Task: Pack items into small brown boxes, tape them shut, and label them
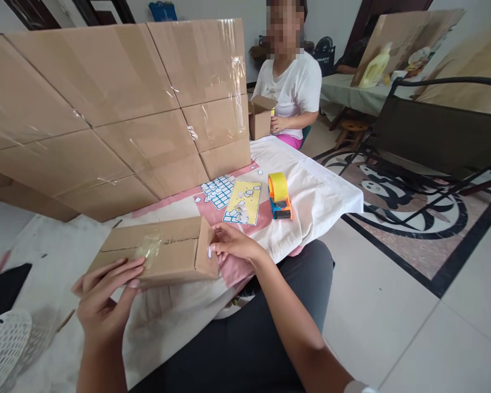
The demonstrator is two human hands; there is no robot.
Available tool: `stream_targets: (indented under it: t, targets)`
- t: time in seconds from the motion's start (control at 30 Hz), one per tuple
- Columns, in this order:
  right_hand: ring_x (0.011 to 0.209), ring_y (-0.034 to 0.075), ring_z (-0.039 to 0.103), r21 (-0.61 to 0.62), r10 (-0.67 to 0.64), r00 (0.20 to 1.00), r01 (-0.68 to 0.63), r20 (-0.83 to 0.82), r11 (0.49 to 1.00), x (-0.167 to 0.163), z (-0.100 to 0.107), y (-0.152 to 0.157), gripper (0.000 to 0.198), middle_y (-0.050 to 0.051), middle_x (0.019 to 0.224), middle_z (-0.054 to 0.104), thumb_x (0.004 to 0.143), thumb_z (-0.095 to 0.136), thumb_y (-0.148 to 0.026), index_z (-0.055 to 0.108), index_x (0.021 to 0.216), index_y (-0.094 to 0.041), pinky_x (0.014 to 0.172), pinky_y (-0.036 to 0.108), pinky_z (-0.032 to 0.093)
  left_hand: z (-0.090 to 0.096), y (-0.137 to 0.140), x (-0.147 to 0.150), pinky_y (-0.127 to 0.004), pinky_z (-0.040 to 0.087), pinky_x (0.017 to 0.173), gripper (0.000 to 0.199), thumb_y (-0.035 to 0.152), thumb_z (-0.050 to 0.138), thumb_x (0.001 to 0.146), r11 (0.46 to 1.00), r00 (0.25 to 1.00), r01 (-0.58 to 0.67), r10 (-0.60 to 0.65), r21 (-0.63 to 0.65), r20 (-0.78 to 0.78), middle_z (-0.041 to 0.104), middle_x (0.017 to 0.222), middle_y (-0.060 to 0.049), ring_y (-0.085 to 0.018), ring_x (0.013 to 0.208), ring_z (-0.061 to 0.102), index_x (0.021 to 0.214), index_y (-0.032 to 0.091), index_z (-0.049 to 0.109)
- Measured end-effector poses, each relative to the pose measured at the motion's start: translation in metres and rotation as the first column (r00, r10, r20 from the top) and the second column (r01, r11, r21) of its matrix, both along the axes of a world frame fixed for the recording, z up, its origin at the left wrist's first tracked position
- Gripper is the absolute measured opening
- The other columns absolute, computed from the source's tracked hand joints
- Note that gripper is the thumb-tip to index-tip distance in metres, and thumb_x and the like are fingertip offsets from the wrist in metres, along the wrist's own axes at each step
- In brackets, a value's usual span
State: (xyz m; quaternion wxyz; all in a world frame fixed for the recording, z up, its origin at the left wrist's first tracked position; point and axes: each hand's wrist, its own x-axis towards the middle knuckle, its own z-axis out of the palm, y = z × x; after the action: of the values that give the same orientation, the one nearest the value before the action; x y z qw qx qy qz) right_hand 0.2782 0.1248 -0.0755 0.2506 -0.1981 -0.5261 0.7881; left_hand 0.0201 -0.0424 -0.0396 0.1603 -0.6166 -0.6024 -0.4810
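Observation:
A long brown cardboard box [175,229] lies on the cloth-covered table in front of me, clear tape across its top seam. My left hand [110,289] steadies its near left part, fingers on top and thumb at the front edge. At the box's right end, my right hand [233,243] has thumb and fingers pinched around a small white sticker [210,252] against the end face. Beyond lie a yellow sheet [245,197] with loose white pieces on it and a blue-and-white sticker sheet [219,192]. An orange-and-blue tape dispenser [282,210] carries a yellow roll.
A wall of stacked taped cartons [139,125] stands along the table's far left side. Across the table sits a person [288,82] with a hand at a small open box [262,117]. A white basket [4,349] is at lower left, a dark chair [442,131] at right.

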Motion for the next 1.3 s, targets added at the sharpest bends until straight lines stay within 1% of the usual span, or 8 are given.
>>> stream_targets:
  t: [0.3,0.57,0.8,0.9,1.03,1.13,1.2,1.3]
  targets:
    - [0.089,0.015,0.061,0.016,-0.054,0.996,0.055,-0.076,0.998,0.001,0.008,-0.011,0.057,0.001,0.104,0.06,0.071,0.087,-0.042,0.052,0.112,-0.022,0.067,0.024,0.052,0.003,-0.002,0.002,-0.056,0.038,0.11,0.011,0.029,0.069,0.087,0.999,0.999,0.027,-0.028,-0.019,-0.032,0.08,0.101,-0.006,-0.029,0.109,0.067,0.093,0.027,0.078]
    - [0.08,0.012,0.056,0.327,-0.014,0.998,-0.006,0.06,0.945,0.006,0.002,-0.018,0.063,0.003,0.113,0.058,0.074,0.086,-0.038,0.046,0.12,-0.023,0.068,0.026,0.048,0.002,-0.006,-0.006,-0.056,0.041,0.11,0.012,0.033,0.068,0.088,0.999,0.998,0.01,-0.007,-0.034,0.061,0.08,0.094,-0.006,-0.028,0.107,0.068,0.085,0.025,0.076]
    - [0.088,0.015,0.056,0.407,0.011,0.999,-0.025,0.038,0.913,0.005,0.001,-0.013,0.052,0.002,0.107,0.057,0.078,0.083,-0.04,0.049,0.114,-0.022,0.072,0.026,0.047,0.002,-0.008,-0.007,-0.056,0.044,0.109,0.019,0.041,0.063,0.087,0.995,0.994,-0.065,0.071,-0.08,0.081,0.079,0.095,-0.007,-0.029,0.107,0.067,0.083,0.026,0.073]
    - [0.088,0.016,0.058,0.395,0.024,0.999,-0.033,0.027,0.918,0.006,-0.001,-0.013,0.05,0.002,0.104,0.059,0.081,0.08,-0.037,0.049,0.116,-0.022,0.075,0.028,0.049,-0.002,-0.006,-0.008,-0.054,0.047,0.103,0.017,0.037,0.064,0.086,0.999,0.994,-0.038,0.037,0.005,0.107,0.078,0.091,-0.006,-0.029,0.101,0.068,0.081,0.024,0.074]
    - [0.098,0.022,0.063,0.486,0.007,0.984,-0.094,0.178,0.869,0.013,0.013,-0.026,0.098,0.009,0.123,0.059,0.067,0.09,-0.044,0.035,0.146,-0.025,0.081,0.034,0.053,-0.007,-0.002,-0.01,-0.054,0.048,0.1,0.015,0.031,0.065,0.086,0.996,0.991,-0.002,-0.01,0.086,0.131,0.077,0.087,-0.005,-0.027,0.096,0.068,0.079,0.022,0.075]
    - [0.131,0.035,0.053,0.631,-0.097,0.968,-0.075,0.233,0.772,0.014,0.03,-0.045,0.137,0.018,0.159,0.033,0.058,0.094,-0.047,0.006,0.161,-0.029,0.102,0.044,0.048,-0.007,-0.002,-0.011,-0.054,0.045,0.102,0.013,0.029,0.066,0.087,0.997,0.993,0.022,-0.03,0.071,0.112,0.077,0.088,-0.005,-0.027,0.098,0.066,0.08,0.023,0.075]
    - [0.138,0.042,0.047,0.698,-0.18,0.948,-0.059,0.264,0.714,0.01,0.036,-0.057,0.142,0.021,0.163,0.026,0.055,0.094,-0.049,0.003,0.162,-0.026,0.107,0.05,0.044,-0.002,-0.006,-0.01,-0.055,0.041,0.106,0.012,0.027,0.064,0.089,0.999,0.997,0.045,-0.045,0.009,0.066,0.077,0.094,-0.007,-0.027,0.101,0.065,0.085,0.022,0.073]
    - [0.129,0.043,0.055,0.74,-0.303,0.91,-0.006,0.283,0.673,0.007,0.033,-0.068,0.138,0.02,0.152,0.044,0.05,0.094,-0.048,0.014,0.16,-0.024,0.104,0.054,0.047,0.005,-0.015,-0.002,-0.059,0.035,0.113,0.016,0.025,0.057,0.093,0.994,0.997,0.059,-0.065,-0.097,-0.053,0.076,0.107,-0.009,-0.03,0.114,0.062,0.098,0.022,0.072]
